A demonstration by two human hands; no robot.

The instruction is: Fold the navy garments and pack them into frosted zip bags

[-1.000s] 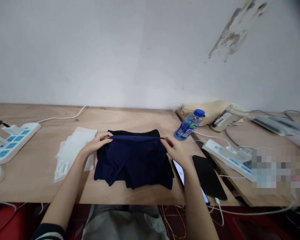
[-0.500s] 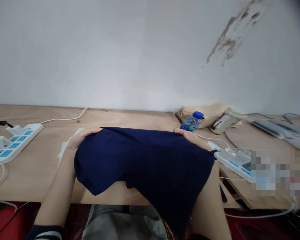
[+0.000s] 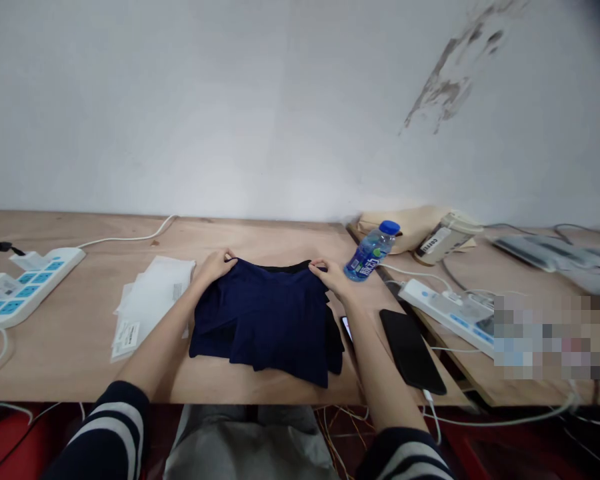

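Note:
A dark navy cloth (image 3: 275, 307) lies spread on the wooden table, partly over a black cloth (image 3: 335, 340) whose edges show at its right and top. My left hand (image 3: 219, 265) is closed on the navy cloth's upper left corner. At the upper right corner, my right hand (image 3: 329, 273) pinches the same cloth between thumb and fingers. Translucent plastic bags (image 3: 155, 300) with labels lie beside my left forearm. To the right of my right hand stands a water bottle (image 3: 370, 252) with a blue cap.
A black phone (image 3: 413, 352) with a cable lies right of my right forearm; another phone edge (image 3: 347, 329) shows beside the cloth. Power strips (image 3: 40, 283) sit left and right. A beige pouch (image 3: 405, 223), a coffee cup (image 3: 445, 239) and cables are at the back right.
The navy cloth has come down from the air onto the black cloth, and my hands have moved closer together. The bags and black phone now show.

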